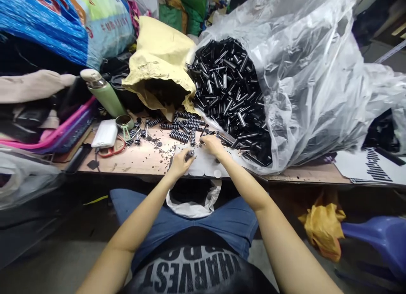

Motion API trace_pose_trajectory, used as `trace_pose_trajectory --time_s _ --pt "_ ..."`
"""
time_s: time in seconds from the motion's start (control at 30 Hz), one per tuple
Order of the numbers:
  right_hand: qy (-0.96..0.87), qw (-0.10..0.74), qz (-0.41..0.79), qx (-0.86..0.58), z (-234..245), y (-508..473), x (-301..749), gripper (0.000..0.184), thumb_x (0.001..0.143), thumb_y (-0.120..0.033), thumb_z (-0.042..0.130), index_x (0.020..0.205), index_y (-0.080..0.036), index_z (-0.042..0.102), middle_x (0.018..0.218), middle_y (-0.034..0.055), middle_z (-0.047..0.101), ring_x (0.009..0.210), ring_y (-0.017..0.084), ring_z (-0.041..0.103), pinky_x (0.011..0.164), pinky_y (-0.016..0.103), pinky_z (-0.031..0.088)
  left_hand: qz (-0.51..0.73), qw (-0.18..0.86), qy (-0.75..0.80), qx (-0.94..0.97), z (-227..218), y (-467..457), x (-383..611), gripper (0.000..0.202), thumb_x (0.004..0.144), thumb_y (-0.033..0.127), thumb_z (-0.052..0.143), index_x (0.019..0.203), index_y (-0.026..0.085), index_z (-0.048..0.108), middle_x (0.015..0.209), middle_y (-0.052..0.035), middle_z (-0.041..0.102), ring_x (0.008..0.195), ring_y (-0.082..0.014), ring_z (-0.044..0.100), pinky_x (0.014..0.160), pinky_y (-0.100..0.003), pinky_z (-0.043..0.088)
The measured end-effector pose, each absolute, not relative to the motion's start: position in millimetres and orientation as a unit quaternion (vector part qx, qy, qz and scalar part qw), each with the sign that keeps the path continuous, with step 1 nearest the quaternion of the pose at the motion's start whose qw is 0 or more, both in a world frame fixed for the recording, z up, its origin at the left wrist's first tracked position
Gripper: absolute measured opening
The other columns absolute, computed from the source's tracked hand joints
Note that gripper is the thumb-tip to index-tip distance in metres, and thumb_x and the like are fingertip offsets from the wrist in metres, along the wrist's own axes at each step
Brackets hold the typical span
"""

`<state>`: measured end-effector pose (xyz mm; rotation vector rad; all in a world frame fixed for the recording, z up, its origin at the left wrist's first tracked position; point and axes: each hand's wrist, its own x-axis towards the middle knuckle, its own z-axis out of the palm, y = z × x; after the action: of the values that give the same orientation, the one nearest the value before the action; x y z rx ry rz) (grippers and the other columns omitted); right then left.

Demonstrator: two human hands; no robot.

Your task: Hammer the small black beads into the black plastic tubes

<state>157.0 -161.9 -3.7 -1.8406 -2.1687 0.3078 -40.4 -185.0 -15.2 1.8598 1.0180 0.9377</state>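
Observation:
My left hand [180, 163] is closed around a short black cylindrical piece [190, 153], whose round end shows past the fingers. To its right, my right hand [212, 144] reaches to the work surface with its fingers pinched together; whatever they hold is too small or hidden to make out. Both hands are over a pale sheet [205, 160] at the table's front edge. Just beyond them lies a heap of black cylinders with light spots [180, 135]. Glossy black tubes [226, 89] spill from a large clear plastic bag [304, 74] to the right.
An open yellow sack [158, 53] stands at the back. On the left are a green thermos [106, 95], a white power bank [105, 133], red-handled scissors [114, 148] and a pink basket [53, 135]. A white bag [190, 209] hangs below the table edge. Tiny dark bits [149, 158] dot the table.

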Motion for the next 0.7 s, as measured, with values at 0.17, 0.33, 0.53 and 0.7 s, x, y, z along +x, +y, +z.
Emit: trace_pose_trajectory --time_s 0.17,0.33,0.53,0.7 --pt "-0.653 0.421 0.246 -0.580 -19 -210 141 0.031 0.088 -0.047 0.052 0.091 -0.017 0.060 0.087 0.0050 0.068 0.078 0.015 0.064 0.075 0.032 0.052 0.418 0.690 0.421 0.416 -17 -174 -14 0.036 0.074 0.048 0.068 0.075 0.017 0.051 0.057 0.0052 0.048 0.043 -0.0057 0.041 0.041 -0.017 0.029" --pt "-0.670 0.431 0.220 -0.563 -14 -240 129 0.062 0.068 -0.053 0.073 0.117 -0.019 0.055 0.115 0.0118 0.061 0.108 0.026 0.058 0.092 0.046 0.049 0.367 0.733 0.404 0.406 -7 -177 -13 0.038 0.060 0.036 0.081 0.067 0.016 0.050 0.044 0.0087 0.042 0.034 -0.0035 0.034 0.034 -0.016 0.023" --pt "-0.779 0.282 0.143 -0.541 17 -235 141 0.112 0.059 -0.038 0.082 0.149 -0.021 0.016 0.146 0.0163 0.034 0.138 0.032 0.030 0.113 0.052 0.028 0.388 0.731 0.344 0.444 1 -191 -20 0.039 0.072 0.046 0.073 0.092 0.015 0.060 0.063 0.0033 0.057 0.038 -0.0038 0.043 0.033 -0.016 0.028" --pt "-0.769 0.350 0.169 -0.507 19 -250 138 0.113 0.061 -0.048 0.079 0.148 -0.017 0.014 0.148 0.0189 0.030 0.139 0.031 0.029 0.113 0.049 0.031 0.412 0.765 0.313 0.384 5 -193 -26 0.045 0.078 0.049 0.065 0.110 0.018 0.059 0.058 0.0071 0.050 0.033 -0.0037 0.039 0.030 -0.015 0.023"
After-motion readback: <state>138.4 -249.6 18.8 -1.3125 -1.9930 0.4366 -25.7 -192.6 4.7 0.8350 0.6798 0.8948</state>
